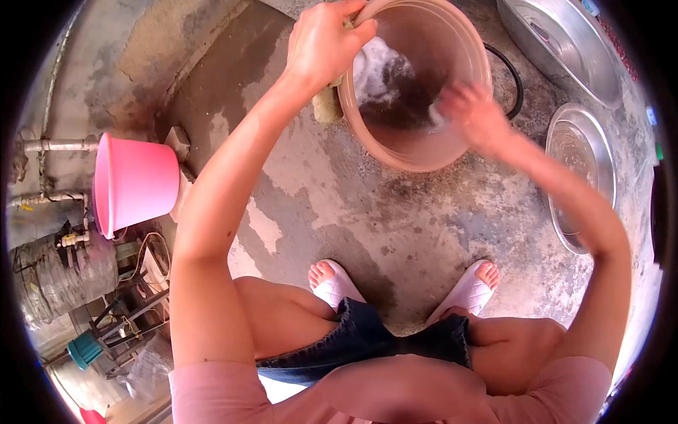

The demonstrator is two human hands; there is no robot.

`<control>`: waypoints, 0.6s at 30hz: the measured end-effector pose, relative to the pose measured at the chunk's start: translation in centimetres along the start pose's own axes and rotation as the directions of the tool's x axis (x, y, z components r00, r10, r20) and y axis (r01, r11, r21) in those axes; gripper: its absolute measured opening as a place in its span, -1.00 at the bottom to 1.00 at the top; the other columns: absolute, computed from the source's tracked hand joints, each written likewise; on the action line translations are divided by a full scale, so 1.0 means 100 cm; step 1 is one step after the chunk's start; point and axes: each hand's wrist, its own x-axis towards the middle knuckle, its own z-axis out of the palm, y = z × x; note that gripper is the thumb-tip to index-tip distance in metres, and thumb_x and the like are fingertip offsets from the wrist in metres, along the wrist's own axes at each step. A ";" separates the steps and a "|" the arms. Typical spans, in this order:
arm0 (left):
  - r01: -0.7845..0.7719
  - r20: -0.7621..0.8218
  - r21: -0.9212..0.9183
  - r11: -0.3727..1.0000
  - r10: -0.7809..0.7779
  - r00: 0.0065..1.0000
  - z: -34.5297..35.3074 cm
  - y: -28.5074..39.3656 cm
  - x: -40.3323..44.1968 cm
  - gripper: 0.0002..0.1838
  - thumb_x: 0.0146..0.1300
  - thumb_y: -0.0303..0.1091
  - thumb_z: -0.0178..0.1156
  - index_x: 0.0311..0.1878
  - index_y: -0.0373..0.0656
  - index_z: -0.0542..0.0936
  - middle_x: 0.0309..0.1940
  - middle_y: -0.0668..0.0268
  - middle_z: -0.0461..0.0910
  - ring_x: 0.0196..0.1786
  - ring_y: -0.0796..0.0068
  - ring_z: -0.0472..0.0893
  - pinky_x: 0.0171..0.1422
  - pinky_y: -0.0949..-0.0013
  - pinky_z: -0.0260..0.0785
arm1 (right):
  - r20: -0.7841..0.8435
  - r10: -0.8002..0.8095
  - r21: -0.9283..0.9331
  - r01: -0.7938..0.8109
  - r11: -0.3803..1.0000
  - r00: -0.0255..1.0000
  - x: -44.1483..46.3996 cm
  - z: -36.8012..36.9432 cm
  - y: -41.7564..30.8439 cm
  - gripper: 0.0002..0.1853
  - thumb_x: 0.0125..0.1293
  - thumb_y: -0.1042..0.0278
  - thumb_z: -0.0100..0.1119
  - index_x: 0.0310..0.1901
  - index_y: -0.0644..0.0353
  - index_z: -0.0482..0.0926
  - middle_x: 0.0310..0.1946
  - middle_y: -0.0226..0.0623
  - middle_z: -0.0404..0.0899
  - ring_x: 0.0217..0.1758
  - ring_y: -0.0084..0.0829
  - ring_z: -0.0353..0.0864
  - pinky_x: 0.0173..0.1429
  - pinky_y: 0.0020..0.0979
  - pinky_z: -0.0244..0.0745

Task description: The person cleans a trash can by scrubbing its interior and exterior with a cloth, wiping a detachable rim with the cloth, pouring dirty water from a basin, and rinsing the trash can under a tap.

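A large tan plastic bucket (417,159) stands on the floor at the top of the view, holding dark water with white suds (378,71). My left hand (323,44) is closed at its left rim, thumb over the edge. Something yellowish-green and cloth-like (326,104) shows below that wrist at the bucket's outer side; a bit of similar colour shows by the thumb, and I cannot tell if the hand holds it too. Over the bucket's right side, my right hand (477,116) is smeared by motion, its fingers unclear. A whitish patch lies beside its fingertips.
Two metal basins are on the right, a deep one (583,67) and a round shallow one (600,152). A pink bucket (141,184) lies tilted at left near wall pipes (63,145). A black hose (519,78) curves beside the tan bucket. The concrete floor (304,191) has damp patches.
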 end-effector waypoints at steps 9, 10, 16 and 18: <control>-0.013 -0.083 -0.095 0.995 0.005 0.997 0.003 -0.019 0.008 -0.74 0.08 -0.35 0.14 -0.14 -0.18 0.60 -0.52 0.18 0.60 -0.47 0.58 0.52 -0.34 0.39 0.36 | -0.007 0.432 0.996 0.043 -0.072 0.902 0.084 -0.088 -0.108 -0.29 0.25 -0.16 -0.20 0.21 0.32 0.09 0.19 0.11 0.12 0.16 0.07 0.24 0.23 -0.04 0.16; 0.057 -0.050 -0.109 0.992 -0.063 0.997 -0.002 -0.021 0.008 -0.73 0.08 -0.35 0.14 -0.14 -0.19 0.59 -0.51 0.22 0.61 -0.45 0.61 0.52 -0.34 0.41 0.37 | -0.090 0.447 0.995 0.063 0.075 0.890 0.074 -0.098 -0.112 -0.29 0.23 -0.12 -0.11 0.20 0.32 0.09 0.17 0.13 0.12 0.15 0.07 0.25 0.22 -0.06 0.19; 0.080 -0.009 -0.187 0.979 -0.084 0.996 -0.018 -0.050 0.015 -0.71 0.10 -0.31 0.20 -0.11 -0.19 0.60 -0.51 0.33 0.61 -0.41 0.68 0.49 -0.29 0.55 0.38 | -0.372 -0.103 0.182 0.182 0.966 0.922 0.001 -0.013 -0.039 -0.73 0.01 0.23 0.14 -0.20 0.02 0.46 -0.27 -0.40 0.48 -0.08 -0.40 0.46 -0.02 -0.34 0.36; 0.072 0.028 -0.177 0.982 -0.068 0.997 -0.014 -0.055 0.020 -0.57 0.13 -0.09 0.17 -0.08 -0.26 0.58 -0.36 0.29 0.61 -0.26 0.58 0.53 -0.11 0.49 0.36 | -0.410 -0.101 0.174 0.187 0.967 0.906 -0.003 -0.010 -0.015 -0.84 0.05 0.30 0.09 -0.29 0.03 0.47 -0.35 -0.41 0.46 -0.18 -0.41 0.46 -0.14 -0.36 0.43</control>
